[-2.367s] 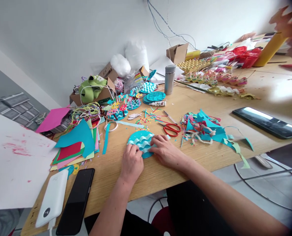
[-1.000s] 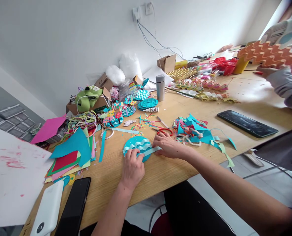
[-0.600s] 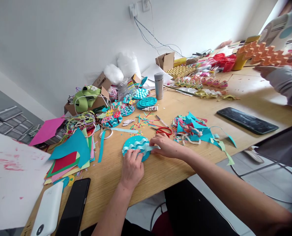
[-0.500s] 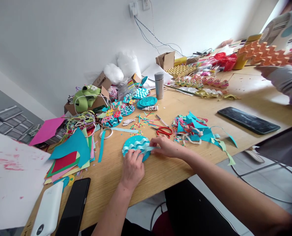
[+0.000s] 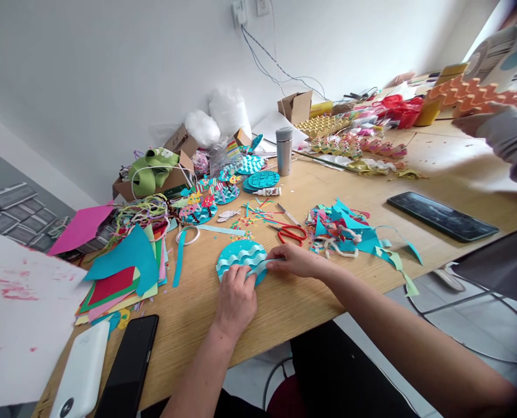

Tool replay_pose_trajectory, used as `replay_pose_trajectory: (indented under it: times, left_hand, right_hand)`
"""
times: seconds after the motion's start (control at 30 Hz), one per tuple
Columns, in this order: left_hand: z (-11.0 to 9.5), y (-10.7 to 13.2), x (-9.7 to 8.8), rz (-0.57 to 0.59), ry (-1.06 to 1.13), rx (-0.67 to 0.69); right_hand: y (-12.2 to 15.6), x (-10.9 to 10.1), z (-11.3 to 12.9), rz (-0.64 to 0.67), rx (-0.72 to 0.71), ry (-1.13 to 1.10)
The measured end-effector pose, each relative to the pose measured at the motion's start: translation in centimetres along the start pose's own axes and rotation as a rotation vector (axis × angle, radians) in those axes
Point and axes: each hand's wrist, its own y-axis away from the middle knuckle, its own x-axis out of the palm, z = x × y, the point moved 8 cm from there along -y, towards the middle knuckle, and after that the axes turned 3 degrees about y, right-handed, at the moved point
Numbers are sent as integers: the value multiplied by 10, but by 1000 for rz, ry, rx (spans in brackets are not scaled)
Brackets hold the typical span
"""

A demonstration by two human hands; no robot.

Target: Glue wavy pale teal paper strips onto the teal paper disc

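A round turquoise paper disc (image 5: 227, 249) lies flat on the table, with rows of pale blue wavy paper strips across it. My left hand (image 5: 236, 295) rests on the disc's near edge, its bent fingers pressing a light blue paper strip (image 5: 258, 268) down on it. At the disc's right side, my right hand (image 5: 294, 260) pinches the free end of that strip between thumb and fingers. Its fingertips partly cover the strip's end. Red-handled scissors (image 5: 291, 234) lie just beyond my right hand, beside a pile of turquoise paper scraps (image 5: 343, 223).
Coloured paper sheets (image 5: 123, 270), a black phone (image 5: 130, 363) and a white power bank (image 5: 81, 371) are on the left. Farther back stand a grey flask (image 5: 283, 152) and finished discs (image 5: 262, 181). At right are another phone (image 5: 441, 216) and a co-worker's hand (image 5: 474, 123) holding an orange egg tray (image 5: 467, 96).
The strip's free end now lies lower and straighter between my hands. My right fingers have shifted slightly. The co-worker's hand and egg tray have moved a little.
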Motion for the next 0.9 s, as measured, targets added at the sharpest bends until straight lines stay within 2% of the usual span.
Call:
replay_pose_trajectory:
  times: [0.23,0.4,0.6,0.9]
  left_hand:
    - [0,1,1,-19,-34,-11]
    - [-2,1,0,-26,-54,-11]
    - [-4,1,-2,-21,-80,-8]
    - [-4,2,0,-9,-81,-2]
  right_hand:
    - [-5,-4,2,-45,65,92]
    - [-10,-5,-1,-14,173,204]
    - [-17,-2,-5,38,280,210]
    - [-24,-6,-3,63,288,271]
